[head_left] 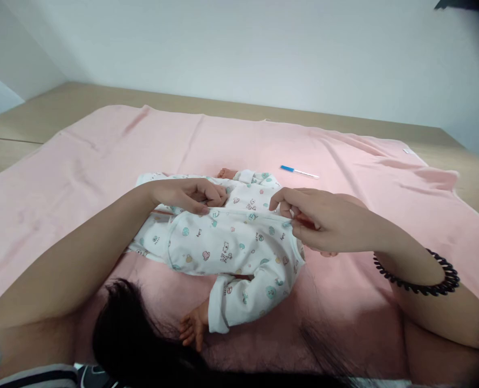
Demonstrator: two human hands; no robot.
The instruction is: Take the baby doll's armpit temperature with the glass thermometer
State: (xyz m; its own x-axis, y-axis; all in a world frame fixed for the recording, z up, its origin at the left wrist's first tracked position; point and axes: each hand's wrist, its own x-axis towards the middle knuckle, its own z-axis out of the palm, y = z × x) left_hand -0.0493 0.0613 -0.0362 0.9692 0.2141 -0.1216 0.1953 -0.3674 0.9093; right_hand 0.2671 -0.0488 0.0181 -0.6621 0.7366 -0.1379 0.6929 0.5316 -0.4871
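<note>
A small figure in a white printed outfit (231, 245) lies on a pink blanket (102, 145), its head end to the right, mostly hidden behind my right hand. My left hand (193, 194) pinches the edge of the outfit's front near the waist, fingers curled. At the chest and neck end, my right hand (312, 215) has thumb and fingers closed on the same front edge. One small hand (194, 327) with spread fingers comes out of the near cuff; the other small hand (226, 173) shows at the far sleeve.
A thermometer-like stick with a blue end (299, 172) lies on the blanket beyond the outfit. The wooden table (158, 99) shows around the blanket, with a pale wall (243, 54) behind it. Dark hair (130, 334) hangs into the near part of the view.
</note>
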